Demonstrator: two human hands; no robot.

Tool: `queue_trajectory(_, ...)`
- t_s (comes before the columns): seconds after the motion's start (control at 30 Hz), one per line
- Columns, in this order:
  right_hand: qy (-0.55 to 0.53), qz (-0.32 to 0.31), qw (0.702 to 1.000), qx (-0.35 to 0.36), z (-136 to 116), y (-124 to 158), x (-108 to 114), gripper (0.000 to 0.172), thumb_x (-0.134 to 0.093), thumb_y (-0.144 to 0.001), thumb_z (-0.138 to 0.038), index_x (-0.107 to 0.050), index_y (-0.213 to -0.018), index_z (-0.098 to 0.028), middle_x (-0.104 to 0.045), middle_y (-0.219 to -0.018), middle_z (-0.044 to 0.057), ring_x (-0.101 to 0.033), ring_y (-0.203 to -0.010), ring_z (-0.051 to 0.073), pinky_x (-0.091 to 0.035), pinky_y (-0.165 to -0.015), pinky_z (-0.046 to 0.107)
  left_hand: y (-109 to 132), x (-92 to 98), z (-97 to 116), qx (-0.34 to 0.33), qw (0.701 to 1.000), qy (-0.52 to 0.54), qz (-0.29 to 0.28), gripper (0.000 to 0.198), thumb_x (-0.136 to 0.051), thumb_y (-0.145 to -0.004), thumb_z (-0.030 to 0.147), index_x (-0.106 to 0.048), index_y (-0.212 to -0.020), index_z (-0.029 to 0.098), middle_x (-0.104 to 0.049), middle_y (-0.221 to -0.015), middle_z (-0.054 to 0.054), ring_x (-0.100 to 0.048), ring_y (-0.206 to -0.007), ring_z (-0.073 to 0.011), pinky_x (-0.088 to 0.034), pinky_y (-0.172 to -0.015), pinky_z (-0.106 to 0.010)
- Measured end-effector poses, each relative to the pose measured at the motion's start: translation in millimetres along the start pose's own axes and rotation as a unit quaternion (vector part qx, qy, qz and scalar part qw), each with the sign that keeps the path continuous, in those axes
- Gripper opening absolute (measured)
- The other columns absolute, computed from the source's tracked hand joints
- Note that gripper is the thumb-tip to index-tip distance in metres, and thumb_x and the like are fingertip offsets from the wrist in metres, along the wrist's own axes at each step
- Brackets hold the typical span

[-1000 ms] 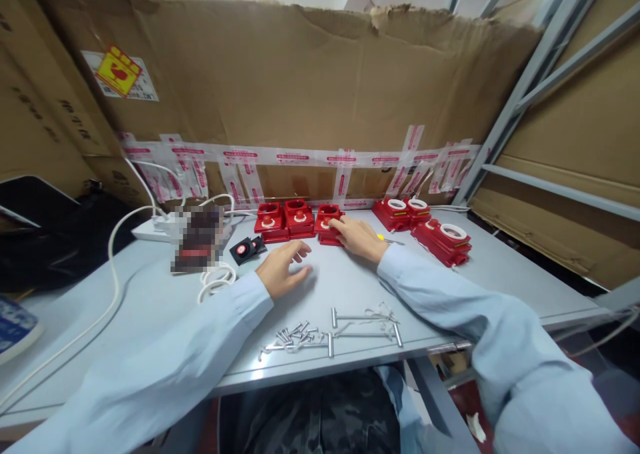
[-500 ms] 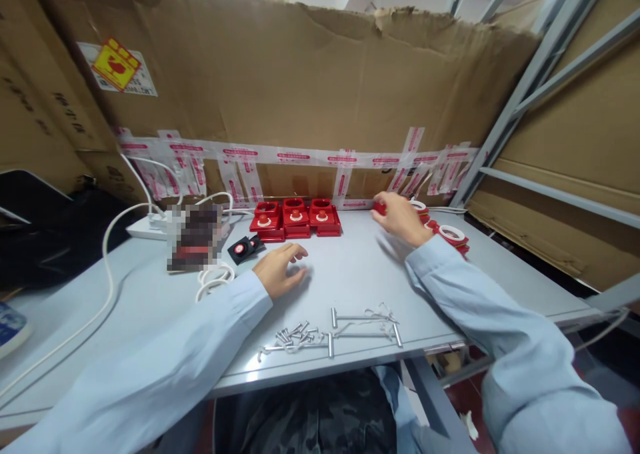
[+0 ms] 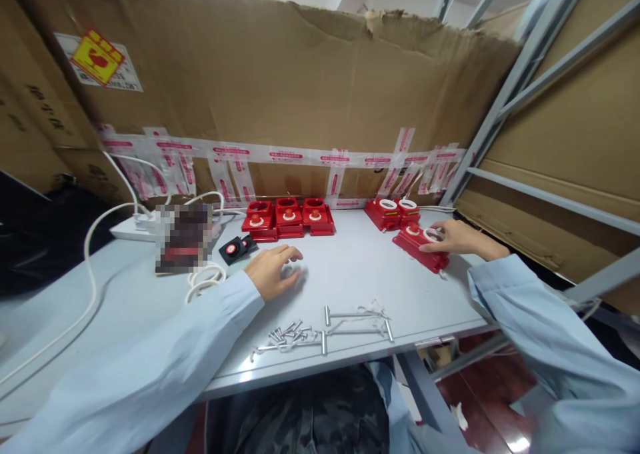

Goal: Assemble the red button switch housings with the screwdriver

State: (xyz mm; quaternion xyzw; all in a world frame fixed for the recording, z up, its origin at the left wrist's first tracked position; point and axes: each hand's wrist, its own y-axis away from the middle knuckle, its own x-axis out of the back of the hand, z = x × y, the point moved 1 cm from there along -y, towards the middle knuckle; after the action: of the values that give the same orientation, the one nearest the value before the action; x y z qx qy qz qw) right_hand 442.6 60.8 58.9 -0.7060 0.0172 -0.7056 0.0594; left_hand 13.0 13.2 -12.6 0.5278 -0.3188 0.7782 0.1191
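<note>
My right hand (image 3: pixel 460 238) is at the right side of the table, its thumb and fingers closed around the near end of a red plastic housing (image 3: pixel 420 249). This housing has a white ring at that end and a red knob on top. Behind it, two similar red housings with white rings (image 3: pixel 387 205) stand side by side. My left hand (image 3: pixel 274 271) hovers over or rests on the table with fingers apart, holding nothing. Near it lie black square pieces with a red-and-white round centre (image 3: pixel 233 249). Three red housings with knobs (image 3: pixel 289 218) stand in a row at the back.
Small screws (image 3: pixel 290 334) and metal T-shaped rods (image 3: pixel 356 315) lie near the table's front edge. White cable coils (image 3: pixel 206 281), a blurred-out item (image 3: pixel 184 239) and a white power strip (image 3: pixel 133 229) are at left. A cardboard wall (image 3: pixel 300 94) closes off the back; a metal rack (image 3: pixel 505 101) stands at right.
My right hand has moved from the rear red housings towards the right and nearer, onto the front housing. My left hand keeps its open pose. The view has shifted slightly.
</note>
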Motion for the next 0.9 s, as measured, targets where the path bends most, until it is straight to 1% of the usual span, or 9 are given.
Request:
queue_trajectory(0.1,-0.018,-0.062,0.995,0.072,-32,9,2,0.069,-0.065,-0.066,-0.065,-0.064,-0.112,-0.013,-0.071,-0.095,0.01,-0.064,-0.08,0.023,-0.044,-0.065,0.028,-1,-1.3,-3,-0.011,1.0,0.002,-0.007,0.022,-0.05,-0.086,0.032,-0.055,-0.103,0.019,-0.065,-0.095,-0.006,-0.064,-0.084,-0.0208,-0.049,-0.075,-0.034)
queue_trajectory(0.2,-0.035,-0.055,0.987,0.15,-73,14,4,0.068,-0.065,-0.067,-0.064,-0.062,-0.113,-0.013,-0.07,-0.101,0.011,-0.064,-0.086,0.025,-0.043,-0.069,0.03,-1,-1.4,-4,-0.03,1.0,0.003,-0.004,0.024,-0.051,-0.087,0.032,-0.055,-0.105,0.019,-0.064,-0.099,-0.008,-0.063,-0.091,-0.0225,-0.049,-0.08,-0.037)
queue_trajectory(0.3,-0.066,-0.045,0.971,0.228,-121,14,2,0.066,-0.067,-0.067,-0.063,-0.063,-0.111,-0.014,-0.069,-0.102,0.012,-0.063,-0.087,0.026,-0.043,-0.07,0.031,-1,1.1,2,-0.056,0.998,0.006,0.025,0.031,-0.053,-0.087,0.035,-0.052,-0.113,0.018,-0.061,-0.11,-0.011,-0.059,-0.103,-0.0258,-0.047,-0.088,-0.041)
queue_trajectory(0.43,-0.122,-0.028,0.93,0.345,-186,10,-7,0.071,-0.072,-0.066,-0.059,-0.059,-0.119,-0.014,-0.068,-0.102,0.013,-0.061,-0.092,0.027,-0.044,-0.077,0.034,-2,6.2,8,-0.065,0.996,0.028,0.058,0.056,-0.061,-0.083,0.043,-0.042,-0.13,0.02,-0.052,-0.129,-0.015,-0.049,-0.121,-0.0305,-0.043,-0.097,-0.047)
queue_trajectory(0.57,-0.217,0.015,0.867,0.449,-233,9,-12,0.067,-0.073,-0.069,-0.053,-0.057,-0.119,-0.011,-0.065,-0.114,0.015,-0.058,-0.104,0.025,-0.044,-0.087,0.035,-3,9.3,2,-0.041,0.996,0.077,0.033,0.087,-0.072,-0.07,0.05,-0.03,-0.14,0.021,-0.048,-0.137,-0.017,-0.05,-0.123,-0.0336,-0.042,-0.099,-0.047)
queue_trajectory(0.63,-0.267,0.055,0.847,0.455,-238,10,-9,0.057,-0.072,-0.072,-0.049,-0.059,-0.113,-0.012,-0.066,-0.111,0.013,-0.058,-0.101,0.021,-0.044,-0.087,0.032,-3,9.7,-4,-0.018,0.993,0.112,0.0,0.096,-0.075,-0.065,0.05,-0.026,-0.143,0.021,-0.058,-0.127,-0.015,-0.06,-0.11,-0.0322,-0.047,-0.092,-0.044)
queue_trajectory(0.73,-0.299,0.072,0.87,0.385,-222,13,-3,0.035,-0.064,-0.08,-0.044,-0.064,-0.097,-0.012,-0.069,-0.09,0.008,-0.06,-0.078,0.015,-0.044,-0.072,0.027,-3,10.2,-9,0.007,0.991,0.132,-0.029,0.091,-0.075,-0.064,0.047,-0.032,-0.14,0.021,-0.067,-0.111,-0.009,-0.066,-0.092,-0.0286,-0.051,-0.082,-0.04)
queue_trajectory(0.83,-0.246,-0.003,0.905,0.346,-197,16,-7,0.022,-0.062,-0.082,-0.035,-0.07,-0.085,-0.014,-0.071,-0.078,0.005,-0.059,-0.066,0.013,-0.041,-0.065,0.026,-4,13.5,-8,0.003,0.99,0.138,-0.016,0.081,-0.075,-0.064,0.044,-0.04,-0.133,0.02,-0.064,-0.117,-0.01,-0.064,-0.1,-0.0279,-0.052,-0.082,-0.037)
queue_trajectory(0.9,-0.243,-0.063,0.904,0.345,-186,18,-14,0.023,-0.059,-0.083,-0.033,-0.072,-0.086,-0.015,-0.072,-0.079,0.005,-0.06,-0.068,0.013,-0.041,-0.066,0.026,-6,17.8,-5,-0.001,0.99,0.142,-0.002,0.075,-0.075,-0.065,0.041,-0.042,-0.13,0.02,-0.063,-0.119,-0.01,-0.063,-0.104,-0.0274,-0.052,-0.082,-0.035)
